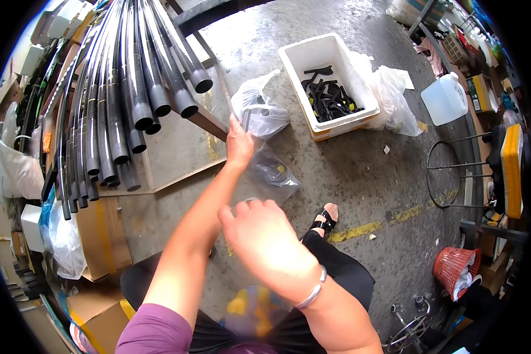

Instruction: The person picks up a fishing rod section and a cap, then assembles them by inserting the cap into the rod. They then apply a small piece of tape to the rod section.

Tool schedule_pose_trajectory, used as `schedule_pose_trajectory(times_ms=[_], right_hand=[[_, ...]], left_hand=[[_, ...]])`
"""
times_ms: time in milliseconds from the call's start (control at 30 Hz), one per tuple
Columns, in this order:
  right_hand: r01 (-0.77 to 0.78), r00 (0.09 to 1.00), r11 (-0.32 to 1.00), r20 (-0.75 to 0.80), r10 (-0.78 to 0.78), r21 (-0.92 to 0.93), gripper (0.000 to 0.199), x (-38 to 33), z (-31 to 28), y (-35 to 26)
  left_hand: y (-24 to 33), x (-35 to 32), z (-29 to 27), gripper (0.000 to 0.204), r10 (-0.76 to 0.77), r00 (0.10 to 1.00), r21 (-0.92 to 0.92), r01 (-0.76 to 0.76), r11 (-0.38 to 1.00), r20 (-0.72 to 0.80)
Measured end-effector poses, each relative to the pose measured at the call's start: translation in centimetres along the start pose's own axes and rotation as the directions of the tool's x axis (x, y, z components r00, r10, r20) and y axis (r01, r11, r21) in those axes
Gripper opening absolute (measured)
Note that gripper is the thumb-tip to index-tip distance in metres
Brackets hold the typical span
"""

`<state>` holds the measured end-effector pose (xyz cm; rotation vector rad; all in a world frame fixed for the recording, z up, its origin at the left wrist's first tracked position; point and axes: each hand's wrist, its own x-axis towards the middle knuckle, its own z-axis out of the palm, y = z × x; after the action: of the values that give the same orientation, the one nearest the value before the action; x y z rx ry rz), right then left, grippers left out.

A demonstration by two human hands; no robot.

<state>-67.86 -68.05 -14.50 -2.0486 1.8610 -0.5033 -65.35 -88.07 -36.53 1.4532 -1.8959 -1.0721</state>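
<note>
My left hand [239, 143] reaches out and down toward a clear plastic bag [259, 109] on the concrete floor, with a thin dark strip pinched between its fingers at the bag's mouth. A second clear bag [275, 174] with dark pieces inside lies just below that hand. My right hand [259, 233] is closer to me, its fingers curled, with a small clear thing seemingly pinched at its fingertips; I cannot tell what it is. A white foam box [312, 56] holding several black curved pieces [330, 97] stands beyond the bags.
A bundle of long black tubes [124, 88] lies on a rack at the left over cardboard sheets. A white jerrycan [445, 97], a wire stool frame [451, 171], a yellow-topped stool [511, 168] and a red basket [454, 265] are at the right. My sandalled foot [324, 219] rests on the floor.
</note>
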Motion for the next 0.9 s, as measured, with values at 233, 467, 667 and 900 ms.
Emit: schedule_pose_trajectory(times_ms=[233,467,667,900], right_hand=[[-0.220,0.967,0.971,-0.152,0.204,-0.094,0.017,0.3,-2.3,2.9],[-0.336,0.850,0.780,-0.188,0.493,0.528,0.029,1.0,-1.9,4.1],[-0.171,0.892,-0.163,0.223,0.394,0.972,0.031,1.0,0.2,1.8],[-0.164,0.886,-0.252,0.255,0.387,0.954,0.024,1.0,0.9,1.4]], left_hand=[[7.0,-8.2,-10.1,0.020,-0.111,0.759,-0.657,0.618,0.432,0.641],[11.9,-16.2,-16.5,0.034,0.097,0.680,-0.674,0.679,0.290,0.727],[11.1,-17.1,-16.7,0.037,0.196,0.636,-0.665,0.708,0.237,0.747],[11.1,-17.3,-16.8,0.030,0.182,0.609,-0.634,0.755,0.164,0.772]])
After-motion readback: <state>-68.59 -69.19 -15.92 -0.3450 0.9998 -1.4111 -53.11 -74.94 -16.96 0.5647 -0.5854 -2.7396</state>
